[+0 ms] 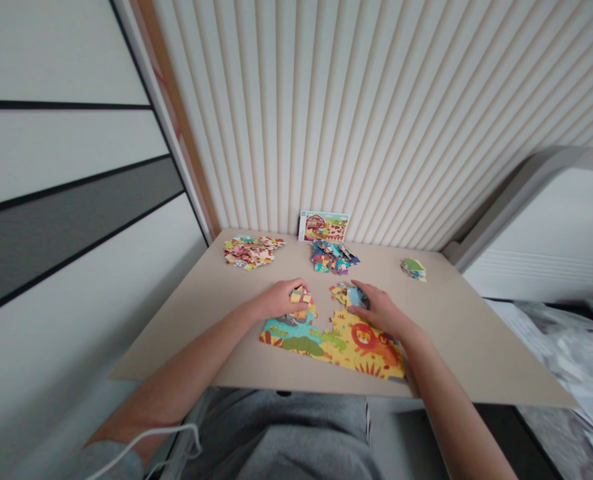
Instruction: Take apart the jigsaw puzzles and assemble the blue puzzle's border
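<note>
A partly joined puzzle [344, 337] with a lion, crocodiles and a yellow and turquoise ground lies near the table's front edge. My left hand [280, 299] is curled round several loose puzzle pieces [300, 295] above the puzzle's upper left part. At the upper right part, my right hand [376, 307] has its fingers bent round a light blue piece [356, 297]. Some yellow pieces [338, 291] lie just left of those fingers. Between the two hands, the puzzle's top edge is uneven, with a gap.
Behind the hands on the beige table [201, 300] are a pile of reddish pieces [250, 252], a pile of dark blue pieces [332, 257] and a small green pile [414, 269]. A farm picture card [324, 227] leans against the pleated curtain [326, 133].
</note>
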Demonstrator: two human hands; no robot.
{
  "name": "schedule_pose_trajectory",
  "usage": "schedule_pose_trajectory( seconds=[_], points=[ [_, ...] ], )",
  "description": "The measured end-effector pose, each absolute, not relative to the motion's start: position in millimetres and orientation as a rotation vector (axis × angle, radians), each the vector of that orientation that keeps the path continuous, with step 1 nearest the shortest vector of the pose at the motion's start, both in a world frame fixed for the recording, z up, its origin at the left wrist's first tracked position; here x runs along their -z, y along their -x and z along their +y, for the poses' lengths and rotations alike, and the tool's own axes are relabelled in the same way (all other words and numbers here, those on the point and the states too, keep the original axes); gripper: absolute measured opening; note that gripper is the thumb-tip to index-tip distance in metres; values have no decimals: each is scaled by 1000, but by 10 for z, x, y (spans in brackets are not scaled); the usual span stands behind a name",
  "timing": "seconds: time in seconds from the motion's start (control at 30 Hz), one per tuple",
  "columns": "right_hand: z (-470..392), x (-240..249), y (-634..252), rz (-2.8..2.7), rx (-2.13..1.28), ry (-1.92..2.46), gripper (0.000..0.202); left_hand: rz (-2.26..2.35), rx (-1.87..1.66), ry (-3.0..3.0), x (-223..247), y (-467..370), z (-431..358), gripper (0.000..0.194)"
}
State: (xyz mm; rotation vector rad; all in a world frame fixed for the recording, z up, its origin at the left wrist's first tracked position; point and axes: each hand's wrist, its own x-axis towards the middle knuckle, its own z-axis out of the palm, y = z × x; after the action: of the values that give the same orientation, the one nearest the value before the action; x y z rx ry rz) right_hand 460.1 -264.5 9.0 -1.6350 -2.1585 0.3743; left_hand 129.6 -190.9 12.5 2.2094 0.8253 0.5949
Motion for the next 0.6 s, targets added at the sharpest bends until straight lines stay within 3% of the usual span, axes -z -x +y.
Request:
schedule_pose_trajectory(
  seconds=[0.33, 0.5, 0.6],
  points=[
    [-2760, -312, -4410, -2071, -498, 1424, 57, 713, -656, -2377, -20, -1322, -1866, 33],
    [-2745, -260, -4287, -1986, -563, 1331, 42, 801, -608, -2338, -110, -1324, -1913, 32],
    [-2733, -199, -4262, -1919, -665, 1368, 44, 826, -597, -2304, -155, -1324, -1936, 32]
  ],
)
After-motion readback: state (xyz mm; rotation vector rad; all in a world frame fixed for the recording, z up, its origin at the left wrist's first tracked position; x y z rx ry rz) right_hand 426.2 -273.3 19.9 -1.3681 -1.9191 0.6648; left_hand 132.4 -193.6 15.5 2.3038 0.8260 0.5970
